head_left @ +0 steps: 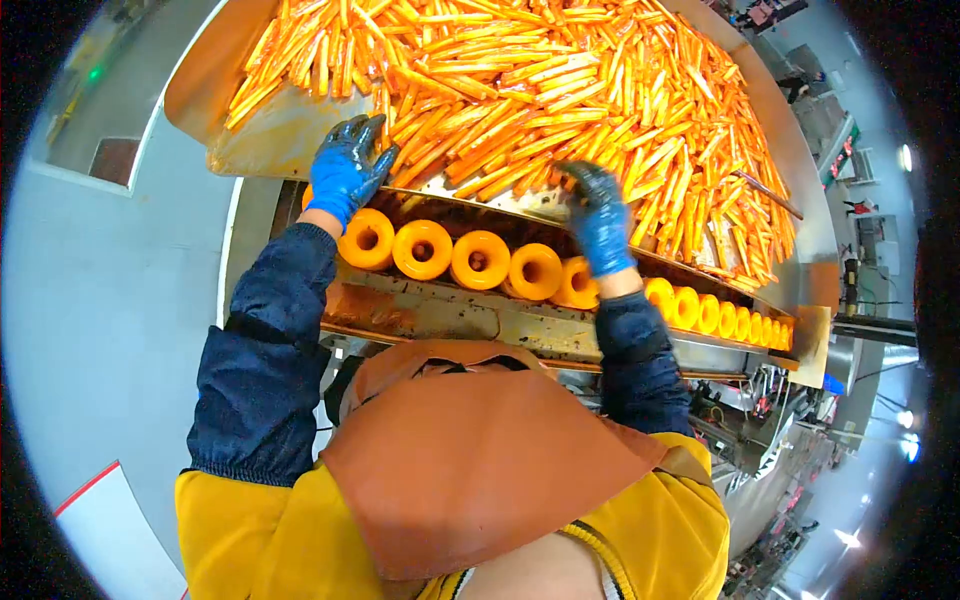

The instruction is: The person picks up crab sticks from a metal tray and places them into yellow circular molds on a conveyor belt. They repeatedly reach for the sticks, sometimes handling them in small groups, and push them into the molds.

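Note:
My left hand (347, 170), in a blue glove with dark, wet fingers, is at the near lip of a metal tray (275, 132). Its fingers are apart and it holds nothing that I can see; the fingertips are beside a heap of glossy orange-red sticks (520, 110). Further right, my right hand (598, 215) wears a matching glove and hovers over the same lip. Its fingers are bent and a little blurred, with a gap between thumb and fingers and nothing visible in it. The sticks lie in a thick, loose layer.
Below the tray's near edge runs a row of orange rollers (478, 260) with hollow centres. A dirty metal ledge (430, 308) lies under them. A thin dark rod (770, 195) rests across the sticks at right. Machinery stands on the floor at far right.

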A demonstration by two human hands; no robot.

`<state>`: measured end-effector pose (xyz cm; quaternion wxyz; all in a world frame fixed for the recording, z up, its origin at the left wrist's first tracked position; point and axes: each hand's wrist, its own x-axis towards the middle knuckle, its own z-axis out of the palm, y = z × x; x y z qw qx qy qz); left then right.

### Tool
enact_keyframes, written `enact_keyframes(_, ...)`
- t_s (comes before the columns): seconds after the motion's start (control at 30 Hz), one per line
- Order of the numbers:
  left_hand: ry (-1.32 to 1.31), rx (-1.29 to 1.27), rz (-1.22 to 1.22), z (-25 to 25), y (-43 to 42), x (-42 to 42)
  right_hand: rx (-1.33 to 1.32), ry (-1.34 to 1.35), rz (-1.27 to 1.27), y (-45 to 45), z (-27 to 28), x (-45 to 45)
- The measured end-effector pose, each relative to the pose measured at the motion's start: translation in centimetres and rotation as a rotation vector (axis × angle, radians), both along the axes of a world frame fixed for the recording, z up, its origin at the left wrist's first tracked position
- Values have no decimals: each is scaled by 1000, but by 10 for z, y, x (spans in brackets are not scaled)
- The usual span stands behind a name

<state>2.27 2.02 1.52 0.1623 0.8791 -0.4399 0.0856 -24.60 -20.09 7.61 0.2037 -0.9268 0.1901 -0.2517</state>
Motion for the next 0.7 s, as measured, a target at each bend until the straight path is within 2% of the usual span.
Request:
enact_keyframes(0.03, 6, -4, -5, 1, 1, 0, -300, 74, 47, -35, 0, -6)
enact_keyframes(0.07, 11, -6, -10, 2, 1, 2, -471, 231, -12, -50, 3, -8)
enact_keyframes(0.13, -2, 10, -12, 1, 0, 2, -749, 470, 45, -62, -5, -5)
enact_keyframes(0.2, 8, -14, 2, 3, 0, -1, -627, 435, 196, -74, -19, 5)
enact_keyframes(0.27, -13, -21, -2, -1, 0, 1, -699, 450, 218, -80, -25, 16)
enact_keyframes(0.33, 23, -13, -11, 2, -1, 1, -497, 676, 243, -73, -4, 28)
enact_keyframes(0.37, 22, -14, -11, 1, 0, 1, -470, 497, 315, -87, -15, 25)
enact_keyframes(0.4, 10, -26, -16, 1, 0, 1, -470, 496, 315, -89, -12, 20)
enact_keyframes(0.47, -1, -39, -19, 1, 0, 1, -234, 60, 203, -89, -6, 10)
enact_keyframes(0.5, 7, -41, -12, 2, 0, 0, -174, -14, 67, -87, -1, 6)
enact_keyframes(0.57, 17, -42, -5, 1, 0, 0, 428, -298, -108, -76, 5, 2)
enact_keyframes(0.6, 6, -32, -7, 0, 0, 1, 439, -404, -154, -81, -1, 1)
enact_keyframes(0.67, -6, -18, -16, 0, -1, 2, 637, -562, -165, -87, -11, -8)
enact_keyframes(0.7, 0, -11, -13, 0, 0, 1, 710, -566, -249, -85, -12, -11)
